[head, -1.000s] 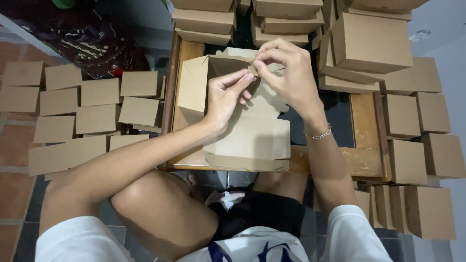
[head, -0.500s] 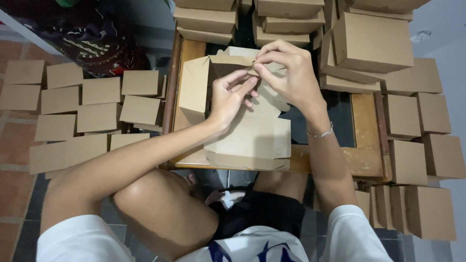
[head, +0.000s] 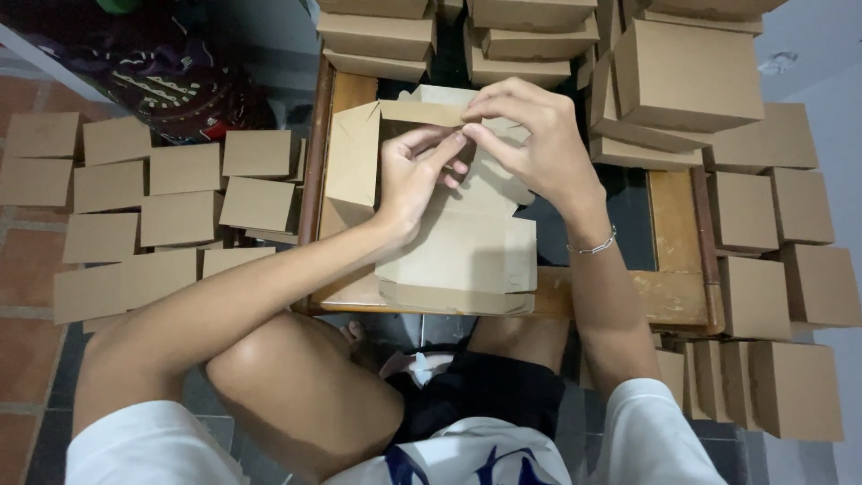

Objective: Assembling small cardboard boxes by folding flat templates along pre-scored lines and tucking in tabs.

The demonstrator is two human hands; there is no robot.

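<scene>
A half-folded brown cardboard box (head: pixel 453 256) lies on a small wooden table (head: pixel 669 296) in front of me, its flaps spread out. My left hand (head: pixel 409 180) presses on the box's middle with its fingertips pinching a flap. Just to the right, my right hand (head: pixel 530 135) pinches the same flap from above, and the fingertips of both hands meet. A thin bracelet sits on my right wrist.
Finished brown boxes lie in rows on the tiled floor at left (head: pixel 184 166), are stacked at the back (head: pixel 377 36) and piled at right (head: pixel 687 76). A dark patterned cloth (head: pixel 171 85) lies at the upper left. My bare knees are under the table's near edge.
Both hands stay on the box's flap; the fingers have shifted slightly while working the fold. The box itself has not moved.
</scene>
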